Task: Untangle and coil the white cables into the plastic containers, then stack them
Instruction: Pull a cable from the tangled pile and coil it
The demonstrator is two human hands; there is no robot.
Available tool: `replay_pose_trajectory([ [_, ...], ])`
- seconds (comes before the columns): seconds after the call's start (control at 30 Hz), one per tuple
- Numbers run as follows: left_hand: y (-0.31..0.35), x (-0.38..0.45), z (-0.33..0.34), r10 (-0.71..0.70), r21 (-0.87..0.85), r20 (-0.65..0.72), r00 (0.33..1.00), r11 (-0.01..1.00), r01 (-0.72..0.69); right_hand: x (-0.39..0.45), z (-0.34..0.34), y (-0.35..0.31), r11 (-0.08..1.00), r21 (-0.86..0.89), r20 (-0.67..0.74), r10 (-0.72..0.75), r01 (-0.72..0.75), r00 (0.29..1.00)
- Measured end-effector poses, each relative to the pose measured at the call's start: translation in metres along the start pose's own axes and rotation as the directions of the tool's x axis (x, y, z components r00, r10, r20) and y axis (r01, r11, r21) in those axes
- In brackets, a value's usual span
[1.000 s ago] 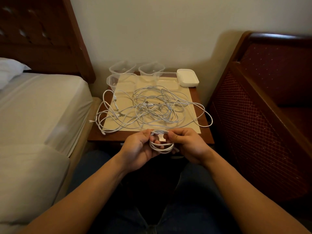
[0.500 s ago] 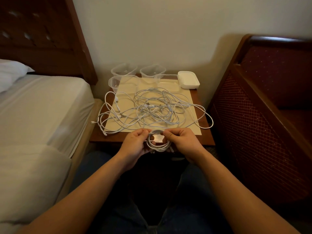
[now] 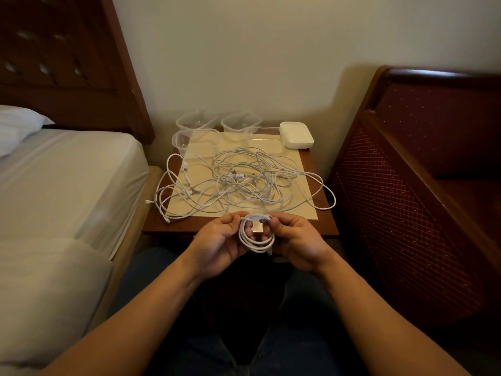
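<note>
Low in the middle of the frame, the left hand (image 3: 217, 241) and right hand (image 3: 296, 240) both grasp a small coiled cable (image 3: 256, 236). Above them, tangled cables (image 3: 244, 180) sprawl on the table (image 3: 324, 226); clear containers (image 3: 196, 123) stand along its far edge.

No legible text, label, brand, number or sign on any surface here.

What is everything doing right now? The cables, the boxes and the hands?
coiled cable: wound in loops, held by both hands
left hand: grips the coil
right hand: grips the coil
tangled cables: heaped on the table
clear containers: open, empty
white lids: stacked
</note>
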State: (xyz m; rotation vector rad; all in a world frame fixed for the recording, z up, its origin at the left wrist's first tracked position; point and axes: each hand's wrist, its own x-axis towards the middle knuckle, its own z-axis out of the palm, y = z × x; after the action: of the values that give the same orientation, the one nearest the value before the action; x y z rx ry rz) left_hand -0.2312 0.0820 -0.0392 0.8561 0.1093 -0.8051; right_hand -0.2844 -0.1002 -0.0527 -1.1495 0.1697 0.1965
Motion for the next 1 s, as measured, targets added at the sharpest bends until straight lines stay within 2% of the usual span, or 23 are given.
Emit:
replay_pose_trajectory([
  [0.07, 0.003, 0.001, 0.002, 0.021, 0.078, -0.009, 1.000, 0.997, -0.020, 0.000, -0.002, -0.001, 0.998, -0.061, -0.028, -0.018, 0.017, 0.999],
  [0.17, 0.011, 0.003, 0.001, 0.065, 0.263, -0.088, 0.994, 0.964, -0.040, 0.001, -0.007, -0.012, 0.962, -0.271, -0.135, -0.047, 0.009, 0.990],
  [0.33, 0.019, 0.017, 0.008, 0.148, 0.362, -0.178, 0.973, 0.929, -0.075, 0.009, -0.010, -0.035, 0.896, -0.438, -0.164, 0.001, -0.074, 0.986],
  [0.6, 0.035, 0.055, 0.025, 0.268, 0.519, -0.174, 0.948, 0.843, -0.143, 0.034, -0.012, -0.051, 0.918, -0.394, -0.310, -0.082, -0.050, 0.947],
  [0.8, 0.068, 0.096, 0.034, 0.470, 0.750, -0.100, 0.877, 0.615, -0.244, 0.069, -0.014, -0.081, 0.936, -0.352, -0.382, -0.130, -0.014, 0.915],
  [1.0, 0.105, 0.147, 0.033, 0.577, 0.829, -0.068, 0.814, 0.486, -0.276, 0.117, -0.033, -0.120, 0.936, -0.350, -0.445, -0.184, 0.019, 0.876],
])
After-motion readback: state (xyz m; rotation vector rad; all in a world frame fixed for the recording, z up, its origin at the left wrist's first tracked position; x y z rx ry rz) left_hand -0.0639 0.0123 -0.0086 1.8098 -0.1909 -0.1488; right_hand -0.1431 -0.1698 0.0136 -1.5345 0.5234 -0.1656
